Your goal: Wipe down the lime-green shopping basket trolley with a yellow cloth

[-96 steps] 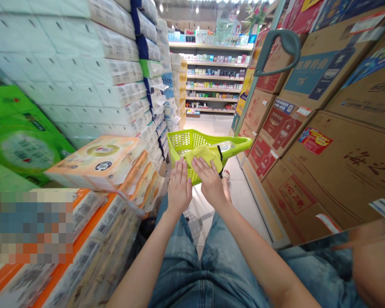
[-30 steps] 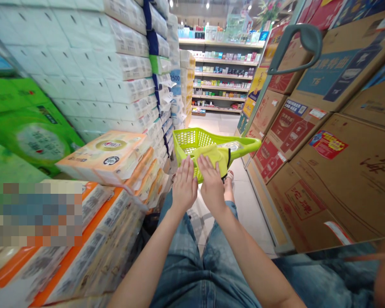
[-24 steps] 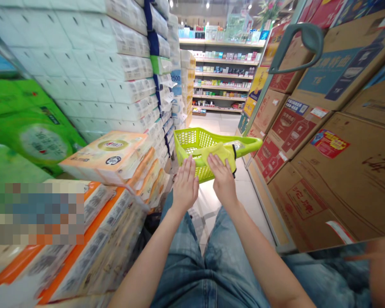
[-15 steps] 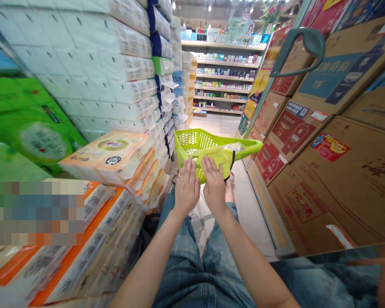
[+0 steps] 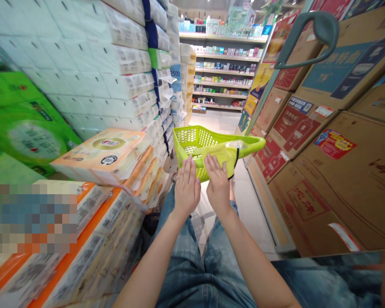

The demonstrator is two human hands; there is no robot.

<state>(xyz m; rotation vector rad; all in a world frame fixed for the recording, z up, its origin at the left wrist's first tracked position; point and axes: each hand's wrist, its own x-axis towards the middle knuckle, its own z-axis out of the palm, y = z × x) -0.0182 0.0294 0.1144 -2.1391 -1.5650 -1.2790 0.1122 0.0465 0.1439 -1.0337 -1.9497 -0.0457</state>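
Note:
A lime-green plastic shopping basket [image 5: 192,133] with lattice sides is tilted in front of my knees, its long handle [image 5: 255,144] pointing right. Over the near rim lies a yellow cloth [image 5: 223,156] with a black edge. My right hand [image 5: 217,182] rests on this cloth, fingers stretched out and slightly spread, pressing it to the basket. Against the near side of the basket, my left hand [image 5: 188,186] lies flat with its fingers straight and close together. What is under the palms is hidden.
White tissue packs [image 5: 125,60] are stacked high on the left, with an orange-and-white tissue pack [image 5: 107,147] lower and nearer. Cardboard cartons [image 5: 327,171] line the right, where a grey handle [image 5: 308,38] juts out. Shelves of small boxes [image 5: 224,66] stand at the aisle's far end.
My right hand has slid a little to the right with the yellow cloth, its fingers spreading more. My left hand stays almost in place. The view has shifted slightly.

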